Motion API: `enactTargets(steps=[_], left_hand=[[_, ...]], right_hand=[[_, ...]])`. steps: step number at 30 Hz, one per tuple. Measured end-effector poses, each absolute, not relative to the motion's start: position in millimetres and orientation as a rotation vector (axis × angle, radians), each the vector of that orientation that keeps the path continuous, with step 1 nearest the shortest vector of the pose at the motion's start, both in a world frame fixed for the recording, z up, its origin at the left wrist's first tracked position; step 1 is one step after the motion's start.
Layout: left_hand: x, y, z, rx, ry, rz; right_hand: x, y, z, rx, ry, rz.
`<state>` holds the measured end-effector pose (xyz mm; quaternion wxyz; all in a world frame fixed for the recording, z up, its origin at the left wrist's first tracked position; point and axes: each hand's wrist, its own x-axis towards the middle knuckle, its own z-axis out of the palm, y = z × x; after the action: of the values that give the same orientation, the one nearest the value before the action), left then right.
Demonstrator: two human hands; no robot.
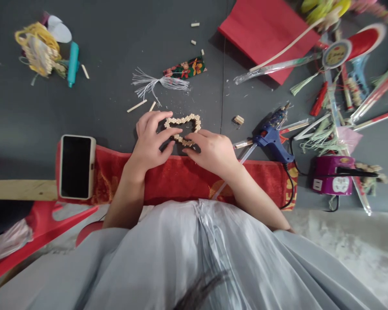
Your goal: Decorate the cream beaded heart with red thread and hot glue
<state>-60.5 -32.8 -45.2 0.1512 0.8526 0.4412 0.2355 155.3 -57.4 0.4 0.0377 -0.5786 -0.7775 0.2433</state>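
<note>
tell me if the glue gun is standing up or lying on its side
Lying on its side: the blue glue gun shows its full profile, handle to nozzle, to the camera above.

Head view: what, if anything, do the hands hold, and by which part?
A beaded loop: left hand at its left side, right hand at its lower right edge.

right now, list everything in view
beaded outline: one, cream, centre
sticks: several, cream, scattered
strands: many, white, far centre
floral strip: one, multicoloured, far centre
yarn bundle: one, yellow, far left
tube: one, teal, beside yarn
phone: one, black screen, near left
towel: one, red, near edge
glue gun: one, blue, right
socket: one, purple, right
spool: one, red, far right
paper: count unclear, red, far right
scraps: many, mixed, right
plastic: count unclear, red, bottom left
table: one, grey, underneath
garment: one, grey, bottom
left hand: one, outline's left
right hand: one, outline's right
</note>
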Motion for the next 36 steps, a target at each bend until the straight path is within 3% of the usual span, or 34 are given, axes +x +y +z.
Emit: enactTargets(steps=[15,36], left_hand=[[-53,-31,-64,2.457,1.188,0.695],[-52,-27,-52,2.46,1.204,0.608]], right_hand=[[150,-53,-11,-1.773,-2.444,0.666],[151,-50,-11,-1.758,-2.399,0.733]])
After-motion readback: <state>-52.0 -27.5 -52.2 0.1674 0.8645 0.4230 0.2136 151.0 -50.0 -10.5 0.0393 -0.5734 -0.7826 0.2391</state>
